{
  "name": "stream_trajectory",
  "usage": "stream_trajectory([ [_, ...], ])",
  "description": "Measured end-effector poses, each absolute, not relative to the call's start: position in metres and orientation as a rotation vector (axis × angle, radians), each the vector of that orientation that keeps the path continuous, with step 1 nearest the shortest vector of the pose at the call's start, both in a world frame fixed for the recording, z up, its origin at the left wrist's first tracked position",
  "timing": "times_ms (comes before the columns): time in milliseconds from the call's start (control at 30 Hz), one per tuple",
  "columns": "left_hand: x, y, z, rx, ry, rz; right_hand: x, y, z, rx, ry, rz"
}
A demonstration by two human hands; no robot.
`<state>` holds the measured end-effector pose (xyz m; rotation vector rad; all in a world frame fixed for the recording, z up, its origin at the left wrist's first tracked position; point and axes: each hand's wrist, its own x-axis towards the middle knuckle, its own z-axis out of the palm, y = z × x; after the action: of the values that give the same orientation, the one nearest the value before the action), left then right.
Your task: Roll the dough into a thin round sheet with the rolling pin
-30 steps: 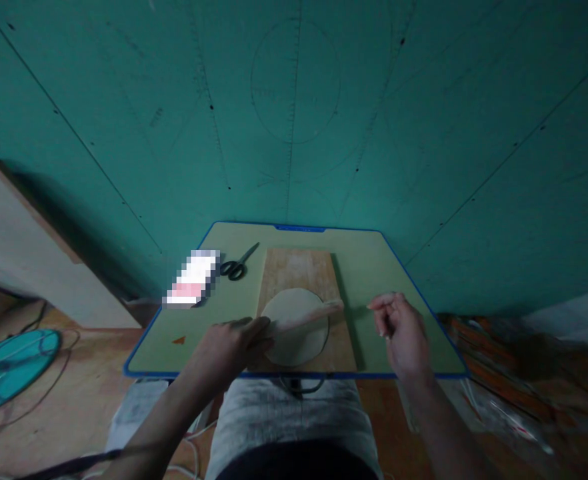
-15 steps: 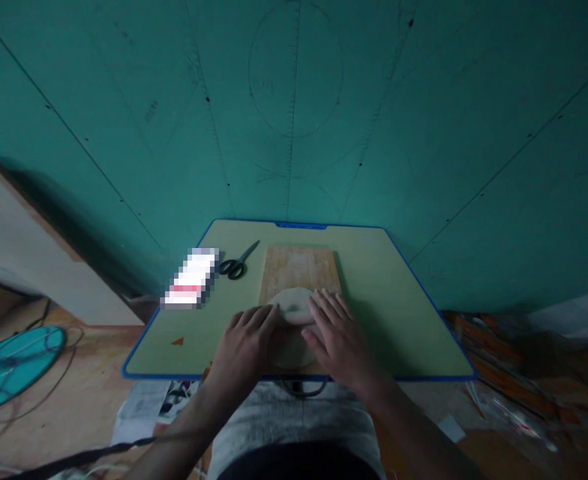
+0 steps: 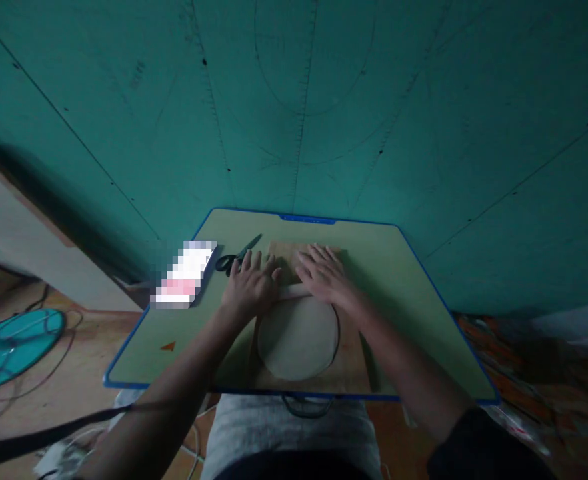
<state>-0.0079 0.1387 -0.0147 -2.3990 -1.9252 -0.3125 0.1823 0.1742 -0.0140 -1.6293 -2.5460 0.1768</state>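
Note:
A round, flat sheet of pale dough lies on a wooden cutting board. At the dough's far edge, a slim light rolling pin runs crosswise under both palms. My left hand rests over the pin's left end, fingers stretched forward and spread. Over its right end lies my right hand, flat, with the fingers reaching over the far part of the board. Only the pin's middle shows between my hands; its ends are hidden. Black-handled scissors lie just beyond my left fingertips.
The low table has a blue rim and stands against a green wall. A blurred-out bright rectangle lies at its left. Nearer the front is an orange triangle mark. Cables and a turquoise oval lie on the floor.
Both hands have moved away from me with the rolling pin, from the dough's middle to its far edge. My fingers have spread forward, and more of the dough shows. The view has shifted slightly.

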Motion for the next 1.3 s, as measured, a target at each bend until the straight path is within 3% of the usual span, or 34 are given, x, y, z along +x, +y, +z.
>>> stream_trajectory([
  [167, -0.008, 0.147, -0.01, -2.306, -1.943, -0.378, 0.18, 0.177, -0.014, -1.631, -2.499, 0.085],
  [500, 0.002, 0.044, -0.024, -2.437, -1.671, -0.499, 0.205, 0.077, -0.018, -1.422, -2.479, 0.091],
  [900, -0.016, 0.148, -0.006, -2.321, -1.948, -0.356, 0.161, 0.207, -0.011, -1.665, -2.548, 0.249],
  [1067, -0.016, 0.129, -0.012, -2.553, -1.695, -0.36, 0.172, 0.186, -0.016, -1.464, -2.302, 0.128],
  [1300, -0.012, 0.085, -0.012, -2.695, -1.612, -0.6, 0.222, 0.125, 0.001, -1.218, -1.575, 0.425],
])
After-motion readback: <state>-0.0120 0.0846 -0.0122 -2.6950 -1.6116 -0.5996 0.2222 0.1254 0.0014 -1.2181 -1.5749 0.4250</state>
